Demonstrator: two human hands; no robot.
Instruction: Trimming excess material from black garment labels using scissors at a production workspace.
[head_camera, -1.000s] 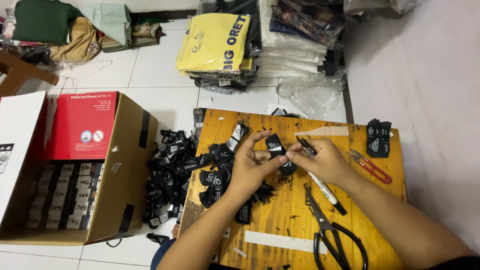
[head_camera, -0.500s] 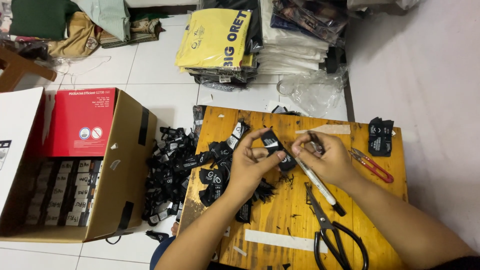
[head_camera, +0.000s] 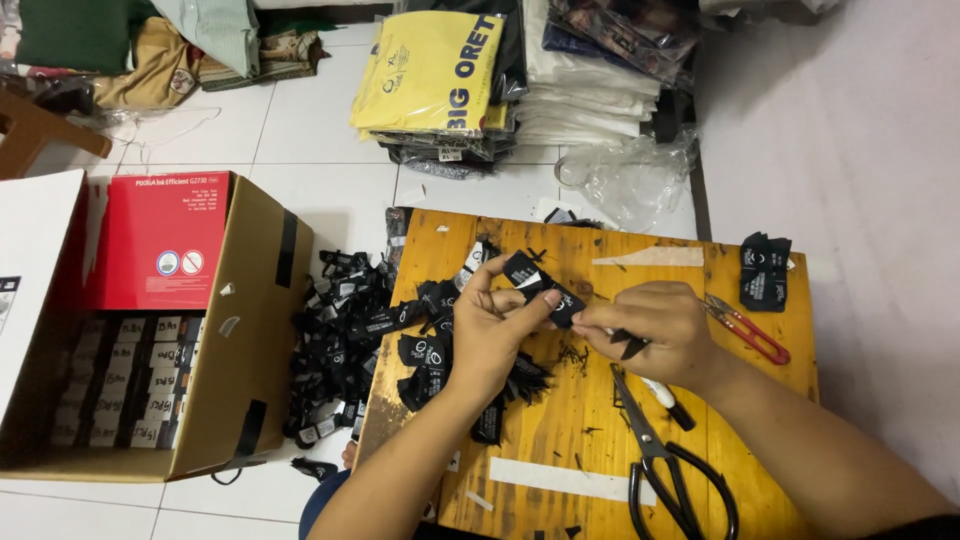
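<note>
At the board's (head_camera: 480, 240) centre, L hand (head_camera: 495, 335) pinches a black woven label (head_camera: 540, 285) taut so R hand (head_camera: 655, 335), closed w/ a small dark tool, can work its end.

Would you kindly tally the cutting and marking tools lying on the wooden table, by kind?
Black-handled scissors: 1
Red-handled thread snips: 1
Marker pen: 1
Total: 3
</note>
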